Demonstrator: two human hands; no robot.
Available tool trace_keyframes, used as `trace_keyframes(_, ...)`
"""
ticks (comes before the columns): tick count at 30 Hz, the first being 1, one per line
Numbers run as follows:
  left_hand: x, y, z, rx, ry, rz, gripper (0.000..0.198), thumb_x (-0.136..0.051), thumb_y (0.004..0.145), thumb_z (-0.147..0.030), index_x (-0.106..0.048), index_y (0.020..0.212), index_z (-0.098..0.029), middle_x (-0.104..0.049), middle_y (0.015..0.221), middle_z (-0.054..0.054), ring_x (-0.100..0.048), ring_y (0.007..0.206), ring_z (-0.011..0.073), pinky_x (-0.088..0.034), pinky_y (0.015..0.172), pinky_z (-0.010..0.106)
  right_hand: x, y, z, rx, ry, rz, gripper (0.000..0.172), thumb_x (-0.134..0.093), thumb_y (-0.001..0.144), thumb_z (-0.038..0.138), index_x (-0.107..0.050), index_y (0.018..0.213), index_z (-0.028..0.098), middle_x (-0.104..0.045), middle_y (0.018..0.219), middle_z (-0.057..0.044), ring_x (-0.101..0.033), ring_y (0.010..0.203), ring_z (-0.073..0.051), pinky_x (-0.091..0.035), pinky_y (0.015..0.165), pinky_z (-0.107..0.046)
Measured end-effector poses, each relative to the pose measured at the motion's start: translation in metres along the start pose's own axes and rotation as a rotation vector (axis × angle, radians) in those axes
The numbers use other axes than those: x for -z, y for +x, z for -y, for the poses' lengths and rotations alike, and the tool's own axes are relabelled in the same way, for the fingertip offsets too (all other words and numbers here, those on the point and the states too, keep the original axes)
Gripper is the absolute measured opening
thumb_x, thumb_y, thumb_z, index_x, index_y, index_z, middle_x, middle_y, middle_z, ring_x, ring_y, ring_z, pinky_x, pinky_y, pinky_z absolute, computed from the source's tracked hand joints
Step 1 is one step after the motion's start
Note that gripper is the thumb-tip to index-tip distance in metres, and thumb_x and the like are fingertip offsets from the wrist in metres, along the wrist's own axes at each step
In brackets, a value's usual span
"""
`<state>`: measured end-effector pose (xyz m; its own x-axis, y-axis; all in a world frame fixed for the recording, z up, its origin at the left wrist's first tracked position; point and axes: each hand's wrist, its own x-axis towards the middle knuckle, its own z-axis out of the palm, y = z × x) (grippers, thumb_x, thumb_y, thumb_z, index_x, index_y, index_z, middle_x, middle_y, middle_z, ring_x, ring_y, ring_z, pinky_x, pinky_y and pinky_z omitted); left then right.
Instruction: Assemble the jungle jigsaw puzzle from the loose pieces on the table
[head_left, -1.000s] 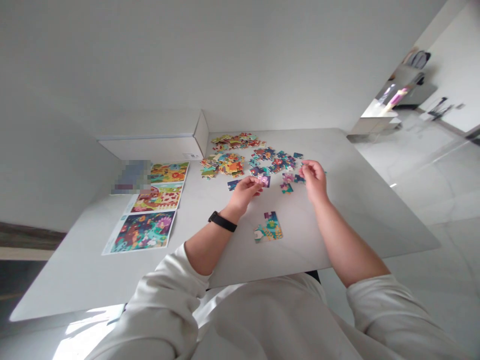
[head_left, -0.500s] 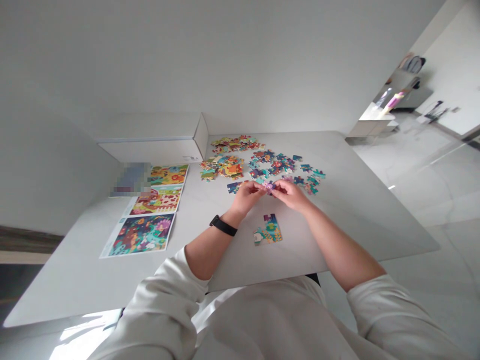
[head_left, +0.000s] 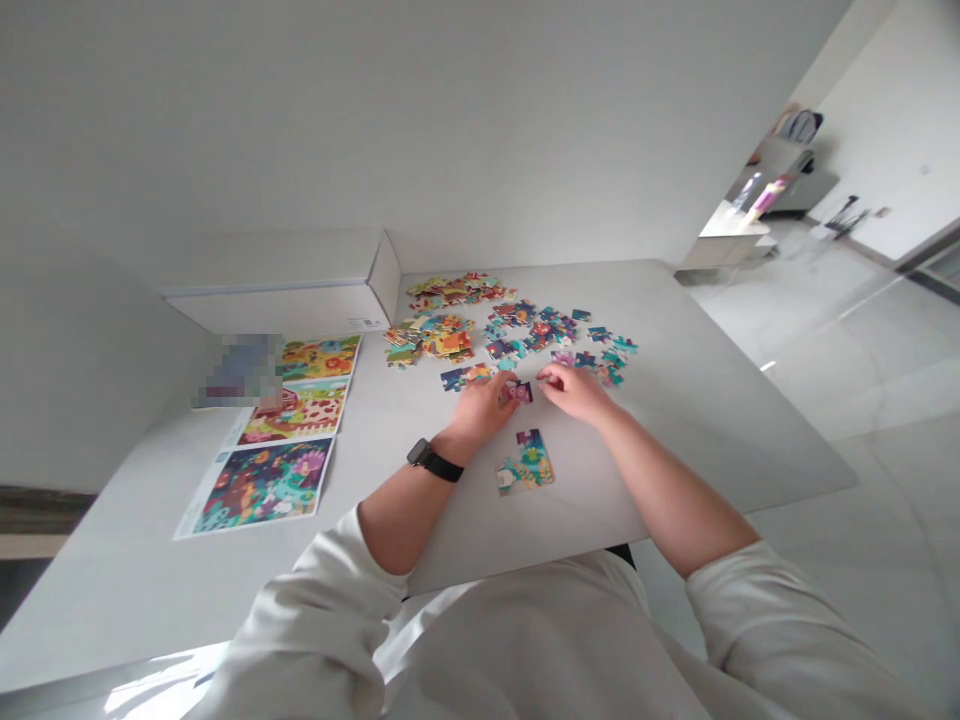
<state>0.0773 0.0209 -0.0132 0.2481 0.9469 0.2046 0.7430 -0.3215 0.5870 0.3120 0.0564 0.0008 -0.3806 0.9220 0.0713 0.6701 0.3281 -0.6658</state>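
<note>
My left hand (head_left: pixel 486 404), with a black watch on its wrist, pinches a small purple puzzle piece (head_left: pixel 521 392) just above the white table (head_left: pixel 675 420). My right hand (head_left: pixel 574 388) is close beside it, fingers curled, fingertips next to the same piece; whether it holds anything is hidden. Near me lies a small joined patch of teal and purple pieces (head_left: pixel 526 464). Beyond my hands, loose blue and teal pieces (head_left: pixel 551 335) are scattered, with two heaps of orange and yellow pieces (head_left: pixel 431 338) further left and back.
A white box (head_left: pixel 292 290) stands at the back left against the wall. A sheet with three colourful reference pictures (head_left: pixel 281 430) lies on the left of the table. The table's right edge drops to a glossy floor.
My right hand came in from the loose pieces on the right to meet my left hand, and both have lowered slightly toward me. The view shifted a little to the right.
</note>
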Motion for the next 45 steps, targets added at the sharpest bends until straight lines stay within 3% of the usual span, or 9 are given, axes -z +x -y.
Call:
trace_keyframes(7,-0.005,0.002,0.007,-0.06,0.198,-0.036,0.036,-0.072,0.098,-0.033,-0.071,0.132,-0.024,-0.077,0.12,0.011,-0.069,0.119,0.0335,-0.054,0.109,0.05,0.026,0.002,-0.013,-0.108,-0.024,-0.314,0.019,-0.066,0.094,0.03,-0.079,0.106,0.025,-0.082,0.091,-0.004,-0.07,0.075,-0.021,-0.052,0.077,-0.033)
trace_keyframes(14,-0.01,0.001,0.013,-0.071,0.219,-0.047,0.045,-0.071,0.098,-0.036,-0.069,0.141,-0.023,-0.071,0.131,0.016,-0.064,0.124,0.0373,-0.053,0.111,0.053,0.066,0.0,-0.045,-0.16,0.041,-0.709,0.029,-0.06,0.095,0.039,-0.077,0.112,0.024,-0.082,0.096,-0.007,-0.071,0.079,-0.023,-0.057,0.08,-0.035)
trace_keyframes(19,-0.011,0.002,0.014,-0.089,0.192,-0.053,0.047,-0.072,0.096,-0.033,-0.068,0.143,-0.025,-0.07,0.132,0.015,-0.063,0.125,0.037,-0.052,0.112,0.053,0.077,-0.004,-0.055,-0.17,0.002,-0.811,0.032,-0.057,0.097,0.041,-0.076,0.115,0.022,-0.081,0.096,-0.008,-0.072,0.084,-0.024,-0.058,0.085,-0.036)
trace_keyframes(23,-0.01,0.003,0.013,-0.117,0.156,-0.076,0.033,-0.069,0.1,-0.034,-0.075,0.132,-0.025,-0.073,0.124,0.013,-0.065,0.119,0.0349,-0.052,0.111,0.051,0.074,-0.003,-0.052,-0.174,0.007,-0.748,0.029,-0.06,0.097,0.038,-0.077,0.114,0.023,-0.082,0.1,-0.008,-0.073,0.085,-0.024,-0.058,0.086,-0.037)
trace_keyframes(27,-0.007,0.004,0.012,-0.155,0.125,-0.101,0.028,-0.064,0.103,-0.034,-0.077,0.126,-0.023,-0.076,0.119,0.012,-0.066,0.116,0.0332,-0.051,0.111,0.05,0.064,-0.001,-0.048,-0.152,-0.05,-0.507,0.02,-0.066,0.093,0.03,-0.081,0.105,0.024,-0.083,0.101,-0.007,-0.073,0.082,-0.023,-0.058,0.086,-0.037)
trace_keyframes(31,-0.006,0.004,0.012,-0.182,0.098,-0.05,0.022,-0.067,0.099,-0.029,-0.079,0.117,-0.025,-0.077,0.117,0.01,-0.068,0.114,0.0312,-0.052,0.11,0.05,0.056,0.001,-0.047,-0.113,-0.115,-0.302,0.014,-0.072,0.09,0.025,-0.083,0.099,0.025,-0.085,0.1,-0.005,-0.075,0.083,-0.023,-0.059,0.086,-0.036)
trace_keyframes(38,-0.008,0.004,0.016,-0.194,0.081,0.0,0.016,-0.067,0.099,-0.028,-0.08,0.109,-0.026,-0.079,0.117,0.009,-0.07,0.115,0.0308,-0.051,0.111,0.05,0.049,0.0,-0.047,-0.073,-0.184,-0.208,0.022,-0.069,0.094,0.019,-0.086,0.107,0.026,-0.084,0.108,-0.006,-0.076,0.086,-0.021,-0.06,0.091,-0.037)
trace_keyframes(45,-0.009,0.007,0.017,-0.179,0.103,-0.04,0.017,-0.068,0.101,-0.028,-0.08,0.113,-0.025,-0.078,0.119,0.011,-0.068,0.117,0.033,-0.05,0.111,0.053,0.036,-0.001,-0.037,0.001,-0.289,-0.068,0.033,-0.077,0.092,0.016,-0.086,0.121,0.029,-0.079,0.121,-0.009,-0.075,0.105,-0.025,-0.058,0.101,-0.038)
